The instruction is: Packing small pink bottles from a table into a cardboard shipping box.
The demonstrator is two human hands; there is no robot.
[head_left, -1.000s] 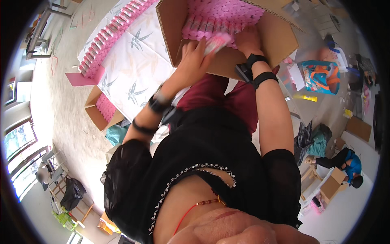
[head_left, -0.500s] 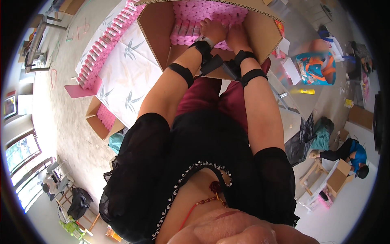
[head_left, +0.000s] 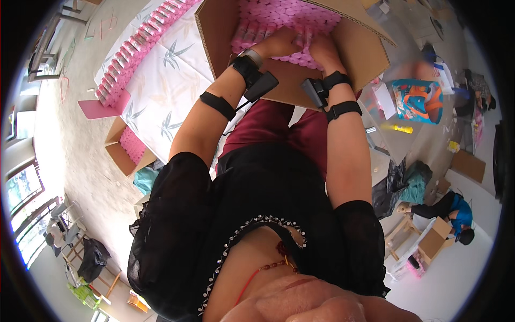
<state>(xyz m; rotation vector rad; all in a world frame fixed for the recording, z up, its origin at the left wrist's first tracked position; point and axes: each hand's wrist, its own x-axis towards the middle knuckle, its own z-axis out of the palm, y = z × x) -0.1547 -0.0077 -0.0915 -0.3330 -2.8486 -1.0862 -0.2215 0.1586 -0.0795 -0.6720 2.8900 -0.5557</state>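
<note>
One head-worn fisheye view, steeply downward, close over the person's own torso.

Tight-packed pink tubes [head_left: 289, 13] between cardboard box walls [head_left: 217, 32], flap [head_left: 365, 48] alongside.

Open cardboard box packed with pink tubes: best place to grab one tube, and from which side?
Probably by its round cap end, from above. The pink tubes stand packed tight in the cardboard box, so only their tops show and their sides are blocked by neighbours. Both the left hand and the right hand rest on those tops. Start at a row's edge.
</note>
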